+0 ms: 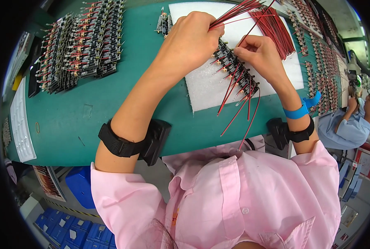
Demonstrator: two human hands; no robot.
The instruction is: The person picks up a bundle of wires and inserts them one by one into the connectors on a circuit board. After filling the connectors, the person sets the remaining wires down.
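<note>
My left hand (191,39) is closed around a bundle of thin red wires (234,12) that fans out up and to the right. My right hand (261,54) pinches a single red wire at a row of small black circuit boards (237,72). The boards lie diagonally on a white foam sheet (205,85). Several red wires (234,97) hang from the boards toward me. A loose pile of red wires (276,29) lies on the foam to the right of my hands.
The foam rests on a green table (89,108). Stacks of black circuit boards (79,41) cover the table's far left, more boards (324,70) line the right edge. A white tray (19,120) sits at the left. Another person in blue (351,124) works at the right. Blue bins (64,228) stand below.
</note>
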